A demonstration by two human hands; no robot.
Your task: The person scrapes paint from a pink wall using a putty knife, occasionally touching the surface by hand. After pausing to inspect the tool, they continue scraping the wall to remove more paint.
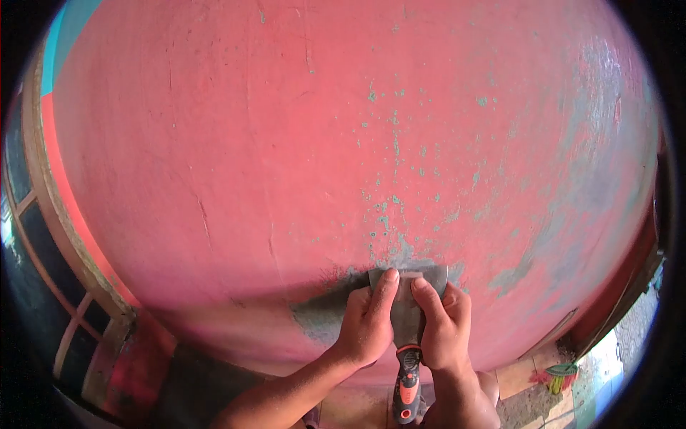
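Observation:
Both my hands grip the wide metal blade of a paint scraper (pixel 407 314), one on each side. My left hand (pixel 368 322) is closed on the blade's left part, thumb lying along its face. On the other side my right hand (pixel 446 329) is closed the same way, thumb near the top edge. The black and orange handle hangs down between my wrists, held by neither hand. The blade's upper edge is at the red painted wall (pixel 214 179), by a bare grey patch. Fingers behind the blade are hidden.
Chipped spots of green and grey run up the wall above the scraper, with larger worn areas to the right. A wood-framed window (pixel 53 272) borders the wall at left. On the tiled floor at lower right lies a red and green bristly thing (pixel 557 377).

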